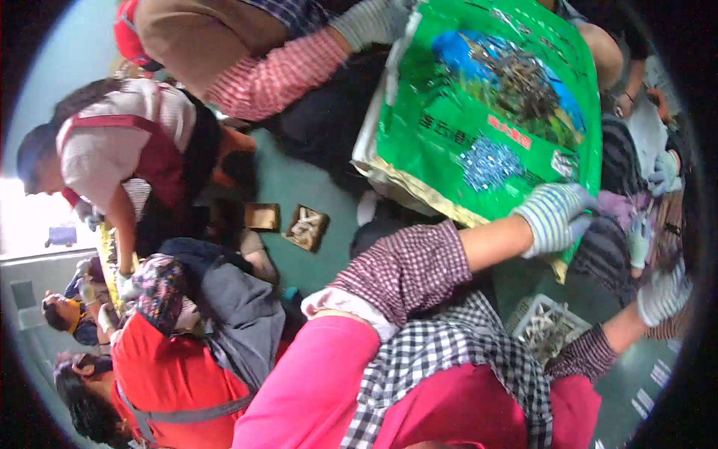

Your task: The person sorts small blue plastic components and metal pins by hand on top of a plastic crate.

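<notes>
Both hands' grips I cannot tell: the left hand (555, 217) touches a green sack (479, 112), the right hand (663, 296) sits apart.

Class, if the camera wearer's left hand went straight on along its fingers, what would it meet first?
Beyond the edge of the green bag, the left hand would probably meet the purple cloth first, though depth is unclear.

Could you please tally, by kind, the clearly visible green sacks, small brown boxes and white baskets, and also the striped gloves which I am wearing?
Green printed sack: 1
Small brown open boxes: 2
White plastic basket: 1
Your striped work gloves: 2
Total: 6
</notes>
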`<state>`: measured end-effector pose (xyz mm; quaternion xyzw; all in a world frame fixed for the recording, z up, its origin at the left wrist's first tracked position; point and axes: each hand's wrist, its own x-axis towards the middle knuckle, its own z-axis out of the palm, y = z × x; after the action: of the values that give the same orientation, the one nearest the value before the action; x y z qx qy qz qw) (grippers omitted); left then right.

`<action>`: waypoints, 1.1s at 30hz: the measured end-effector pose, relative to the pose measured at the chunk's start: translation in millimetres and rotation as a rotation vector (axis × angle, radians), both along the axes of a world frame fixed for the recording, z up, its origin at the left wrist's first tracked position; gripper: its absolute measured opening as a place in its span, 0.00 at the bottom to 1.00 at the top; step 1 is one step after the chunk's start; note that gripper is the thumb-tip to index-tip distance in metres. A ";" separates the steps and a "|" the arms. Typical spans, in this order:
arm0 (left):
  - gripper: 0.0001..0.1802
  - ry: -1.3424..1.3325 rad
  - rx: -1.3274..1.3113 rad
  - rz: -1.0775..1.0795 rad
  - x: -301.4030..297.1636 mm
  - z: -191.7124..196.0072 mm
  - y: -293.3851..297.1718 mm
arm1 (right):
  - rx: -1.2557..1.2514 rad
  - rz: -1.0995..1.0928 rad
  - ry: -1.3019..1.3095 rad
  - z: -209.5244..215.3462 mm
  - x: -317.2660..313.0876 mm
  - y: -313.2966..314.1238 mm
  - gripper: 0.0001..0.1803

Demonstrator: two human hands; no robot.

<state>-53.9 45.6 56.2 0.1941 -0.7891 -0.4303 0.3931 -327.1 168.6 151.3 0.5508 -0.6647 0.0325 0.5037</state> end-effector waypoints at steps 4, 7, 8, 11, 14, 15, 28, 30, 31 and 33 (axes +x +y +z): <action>0.13 -0.179 -0.157 -0.010 12.6 -39.9 5.3 | 0.269 0.602 -1.460 -55.5 128.0 -89.6 0.12; 0.13 -0.337 -0.315 -0.143 19.7 -23.4 16.7 | 0.563 0.688 -1.422 -67.2 170.6 -148.3 0.07; 0.12 -0.384 -0.331 -0.166 22.2 -23.6 23.3 | 0.617 0.777 -1.453 -80.8 177.0 -171.2 0.07; 0.10 -0.451 -0.433 -0.260 19.1 -29.6 43.0 | 0.704 0.773 -1.195 -100.8 202.2 -245.2 0.11; 0.09 -0.545 -0.514 -0.279 15.1 -39.5 62.4 | 0.720 0.638 -1.019 -123.6 237.6 -310.6 0.15; 0.11 -0.727 -0.455 -0.396 21.4 -26.9 59.2 | 0.823 0.522 -1.018 -124.8 254.7 -328.0 0.17; 0.18 -0.697 -0.265 -0.373 31.6 -33.9 37.6 | 0.736 0.628 -0.882 -111.9 259.7 -376.3 0.18; 0.11 -0.712 -0.408 -0.216 35.2 -36.5 25.1 | 0.669 0.662 -0.987 -83.7 222.9 -354.0 0.17; 0.09 -0.654 -0.446 -0.129 38.2 -46.2 19.0 | 0.644 0.635 -1.017 -75.3 211.7 -339.1 0.17; 0.09 -0.771 -0.345 -0.110 45.1 -32.0 -0.1 | 0.648 0.625 -0.986 -89.3 178.3 -320.2 0.15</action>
<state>-8.8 45.5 24.2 0.2297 -0.9479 -0.2083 0.0724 -148.7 -151.6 62.0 0.7616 -0.6025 0.2237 -0.0832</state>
